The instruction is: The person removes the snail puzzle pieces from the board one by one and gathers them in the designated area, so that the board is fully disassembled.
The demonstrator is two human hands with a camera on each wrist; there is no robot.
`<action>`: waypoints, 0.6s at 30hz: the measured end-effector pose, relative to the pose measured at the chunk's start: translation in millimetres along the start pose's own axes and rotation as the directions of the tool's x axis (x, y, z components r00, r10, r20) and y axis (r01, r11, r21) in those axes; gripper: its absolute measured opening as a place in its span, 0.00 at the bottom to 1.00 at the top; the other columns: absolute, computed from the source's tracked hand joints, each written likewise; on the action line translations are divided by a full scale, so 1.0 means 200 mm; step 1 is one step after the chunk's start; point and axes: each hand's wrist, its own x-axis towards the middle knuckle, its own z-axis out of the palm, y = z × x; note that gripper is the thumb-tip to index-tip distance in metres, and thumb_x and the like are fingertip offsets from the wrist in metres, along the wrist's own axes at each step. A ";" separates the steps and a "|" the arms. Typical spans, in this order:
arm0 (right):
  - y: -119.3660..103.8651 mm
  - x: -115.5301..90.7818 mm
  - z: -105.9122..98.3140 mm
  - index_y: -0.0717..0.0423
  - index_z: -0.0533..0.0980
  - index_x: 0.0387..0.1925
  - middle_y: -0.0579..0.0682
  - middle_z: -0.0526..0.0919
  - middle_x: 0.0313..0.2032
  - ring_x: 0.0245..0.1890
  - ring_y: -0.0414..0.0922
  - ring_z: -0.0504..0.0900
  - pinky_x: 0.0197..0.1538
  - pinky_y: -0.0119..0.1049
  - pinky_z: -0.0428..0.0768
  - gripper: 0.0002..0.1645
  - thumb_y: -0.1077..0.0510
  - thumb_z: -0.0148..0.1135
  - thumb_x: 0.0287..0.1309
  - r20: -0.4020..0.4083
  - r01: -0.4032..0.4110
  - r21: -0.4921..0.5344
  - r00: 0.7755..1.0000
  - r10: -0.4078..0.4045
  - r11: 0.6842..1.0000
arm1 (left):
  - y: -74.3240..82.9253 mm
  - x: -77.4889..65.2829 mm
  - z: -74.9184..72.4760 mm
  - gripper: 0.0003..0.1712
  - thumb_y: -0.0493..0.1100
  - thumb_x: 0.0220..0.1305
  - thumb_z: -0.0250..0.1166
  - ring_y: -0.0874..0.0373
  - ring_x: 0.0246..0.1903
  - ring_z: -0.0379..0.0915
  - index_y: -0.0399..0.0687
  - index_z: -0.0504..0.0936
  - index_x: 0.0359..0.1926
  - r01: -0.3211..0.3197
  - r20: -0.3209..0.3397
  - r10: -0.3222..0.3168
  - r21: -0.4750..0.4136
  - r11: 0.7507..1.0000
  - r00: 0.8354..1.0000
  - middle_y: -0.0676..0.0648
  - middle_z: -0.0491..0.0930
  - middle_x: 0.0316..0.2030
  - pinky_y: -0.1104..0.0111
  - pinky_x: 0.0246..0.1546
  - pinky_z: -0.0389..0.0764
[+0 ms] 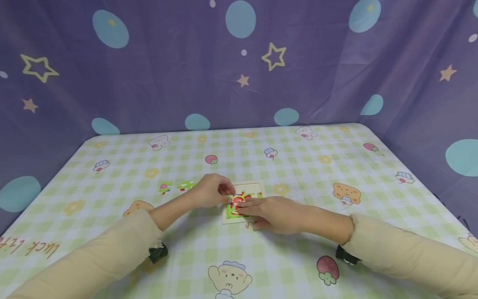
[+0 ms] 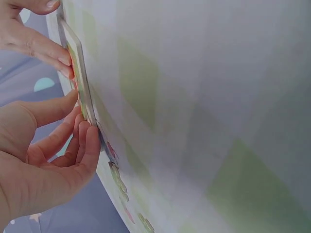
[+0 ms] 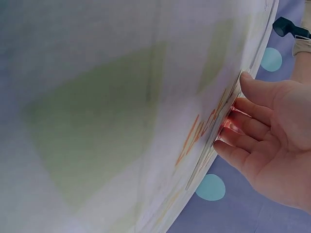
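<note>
A small, thin puzzle board with a pale frame lies on the table. Bright red, green and yellow puzzle pieces fill its nearer part. My left hand is at the board's left edge, fingers bent, with thumb and fingertips close together on the pieces; whether it pinches a piece, I cannot tell. From the right, my right hand reaches over the board and rests straight fingers on the red part of the picture. Its thumb is low beside the board's near right corner. The left wrist view shows both hands' fingertips meeting at the board.
Two loose green puzzle pieces lie left of the board, one farther left and one near the left wrist. A checked cloth with printed animals covers the table. Behind it hangs a purple curtain.
</note>
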 end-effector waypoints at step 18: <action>0.00 -0.01 0.00 0.46 0.67 0.67 0.42 0.68 0.69 0.71 0.42 0.64 0.68 0.42 0.70 0.31 0.52 0.60 0.64 0.009 -0.017 0.023 1.000 0.016 1.000 | 0.00 -0.01 -0.01 0.07 0.37 0.54 0.71 0.63 0.34 0.76 0.47 0.87 0.37 0.130 -0.001 -0.132 -0.148 0.980 0.991 0.49 0.85 0.34 0.74 0.38 0.76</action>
